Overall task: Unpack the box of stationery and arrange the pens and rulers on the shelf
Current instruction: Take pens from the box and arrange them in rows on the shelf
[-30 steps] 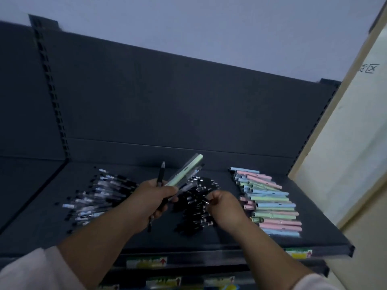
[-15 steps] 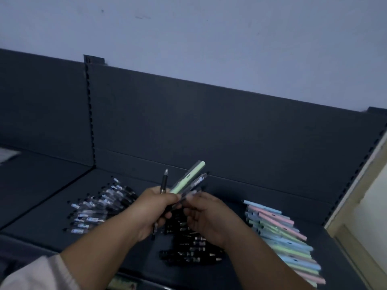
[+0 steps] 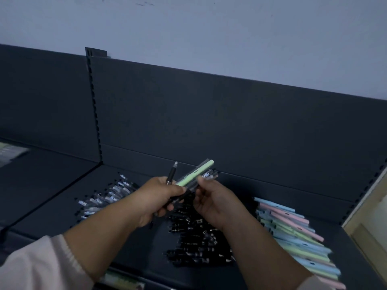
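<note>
While the left grip [image 3: 159,197] is clamped round a mixed bundle of pens [image 3: 207,175] at mid-frame, its pale green plastic pen in a clear sleeve [image 3: 196,174] lies long axis toward upper right and a slim black pen [image 3: 171,174] points tip-up. The right grip [image 3: 211,200], a second ago down by the heap of black pens [image 3: 199,243], now pinches the bundle's grey pens. Beneath is a dark grey metal shelf [image 3: 52,210], clear-barrelled pens [image 3: 104,197] at left, pastel pens [image 3: 293,233] at right, below a pale bluish wall [image 3: 209,28].

One head-worn wide-angle camera faces forward and down, close to the shelf [image 3: 58,214], seemingly somewhat tilted.
</note>
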{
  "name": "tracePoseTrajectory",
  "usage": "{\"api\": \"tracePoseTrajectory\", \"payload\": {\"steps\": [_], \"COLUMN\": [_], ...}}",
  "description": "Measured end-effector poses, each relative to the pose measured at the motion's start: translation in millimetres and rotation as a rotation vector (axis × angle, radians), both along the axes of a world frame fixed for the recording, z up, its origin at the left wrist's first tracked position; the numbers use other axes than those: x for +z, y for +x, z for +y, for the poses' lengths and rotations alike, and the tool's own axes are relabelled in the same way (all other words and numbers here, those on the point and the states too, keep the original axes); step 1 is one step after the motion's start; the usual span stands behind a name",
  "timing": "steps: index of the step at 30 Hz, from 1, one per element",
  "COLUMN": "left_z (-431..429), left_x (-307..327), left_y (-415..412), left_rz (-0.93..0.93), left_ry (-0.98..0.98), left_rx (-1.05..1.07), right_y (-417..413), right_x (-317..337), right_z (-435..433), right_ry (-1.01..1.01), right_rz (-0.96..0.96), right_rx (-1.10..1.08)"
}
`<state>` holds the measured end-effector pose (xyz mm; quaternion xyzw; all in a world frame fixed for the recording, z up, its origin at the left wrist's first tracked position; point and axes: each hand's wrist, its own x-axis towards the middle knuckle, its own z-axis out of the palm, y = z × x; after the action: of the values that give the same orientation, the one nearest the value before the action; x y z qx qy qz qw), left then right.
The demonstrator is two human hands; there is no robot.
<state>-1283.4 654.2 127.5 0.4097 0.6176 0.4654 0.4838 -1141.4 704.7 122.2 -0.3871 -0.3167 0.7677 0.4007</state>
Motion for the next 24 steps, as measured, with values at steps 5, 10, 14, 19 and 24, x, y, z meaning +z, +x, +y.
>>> {"api": "tracePoseTrajectory", "payload": {"steps": [5,10,14,19,24], "left_z": [-6,-27,-48,-78,-100], "left_x": [-9,-24,-34,-39,-42], "left_y": [-38,-95,-138,-179,-202], "left_rz": [0.006,-0.03,-0.067,-0.123,-0.121], "left_ry": [-0.021,-0.054,-0.072,-0.067,-0.076], "left_rx": [0.061,0.197,0.314,0.441,0.483], "right_y": [-35,-85,-129,-172,-201], "right_x": [-5,-16,-23,-30,-46], "right_z": [3,7,6,6,15], "right_ry": [0.037,0.16,0.35,0.71,0.918], "right_rz": [-0.092,-0.238,-0.478,-0.929,-1.273], "right_rx": [0.028,0.133,0.286,0.532,0.634]}}
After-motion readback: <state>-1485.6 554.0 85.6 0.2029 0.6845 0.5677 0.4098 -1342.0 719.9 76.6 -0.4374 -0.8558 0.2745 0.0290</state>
